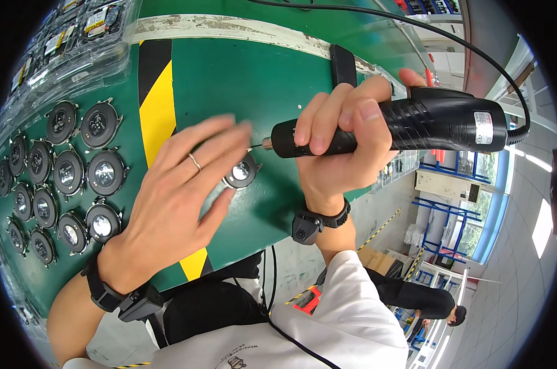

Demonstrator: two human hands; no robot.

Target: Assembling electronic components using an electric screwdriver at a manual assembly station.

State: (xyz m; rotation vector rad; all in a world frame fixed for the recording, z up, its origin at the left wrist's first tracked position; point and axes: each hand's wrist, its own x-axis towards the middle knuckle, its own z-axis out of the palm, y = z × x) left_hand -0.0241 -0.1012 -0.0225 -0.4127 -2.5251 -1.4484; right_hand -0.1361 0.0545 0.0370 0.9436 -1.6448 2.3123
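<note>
Right of the striped tape [155, 117] on the counter [241, 67], the round watch case [241, 173] looks light, stiff, probably slick; best held by its rim. The left hand [177, 184] is at it, fingers [214, 130] blurred, grip impossible to tell; the right hand [346, 138] grasps an electric screwdriver [435, 126].

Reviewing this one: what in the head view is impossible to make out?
All in the head view:
Watch case: its upper-left side, covered by the left hand.
Fingertips: blurred; whether they touch the case is unclear.
Screwdriver: the end of its bit, lost against the blurred fingertips.
Clear trays: outer side, cut off by the picture's dark edge.
</note>
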